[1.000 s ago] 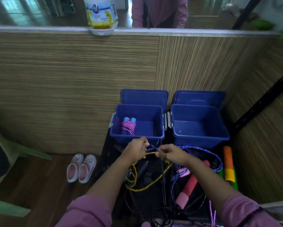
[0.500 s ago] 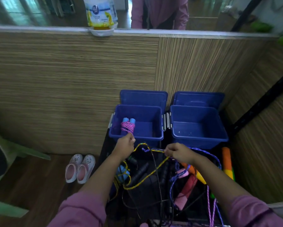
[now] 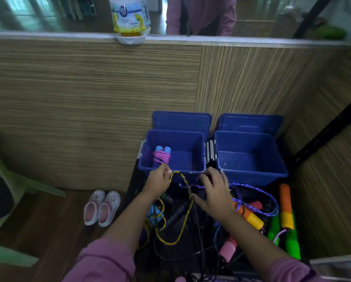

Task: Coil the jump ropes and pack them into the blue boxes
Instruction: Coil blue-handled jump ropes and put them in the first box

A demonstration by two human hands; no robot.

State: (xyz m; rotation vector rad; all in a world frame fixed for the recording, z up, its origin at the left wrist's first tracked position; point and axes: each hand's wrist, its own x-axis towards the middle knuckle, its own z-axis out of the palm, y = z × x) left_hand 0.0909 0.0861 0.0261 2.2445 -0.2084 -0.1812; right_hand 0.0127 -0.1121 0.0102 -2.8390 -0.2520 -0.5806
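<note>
Because the pair of pink-and-white clogs sits on the wooden floor at far left, well apart from the work, it plays no part here. Next along, the left hand pinches the top of a yellow braided jump rope, holding one loop up so the slack hangs down over the dark desk and can be gathered into a coil. Just beyond that hand stands the left blue plastic box, lid propped open behind it, already containing a pink rope wound round light-blue handles, judged a finished bundle. The right hand lies spread, fingers fairly straight, over the tangle; it seems to hold nothing, probably reaching to free a strand. A purple rope loops beside it. Further right, the second blue box looks empty, ready for later coils, and orange-and-yellow foam handles with green handles wait at the edge.
</note>
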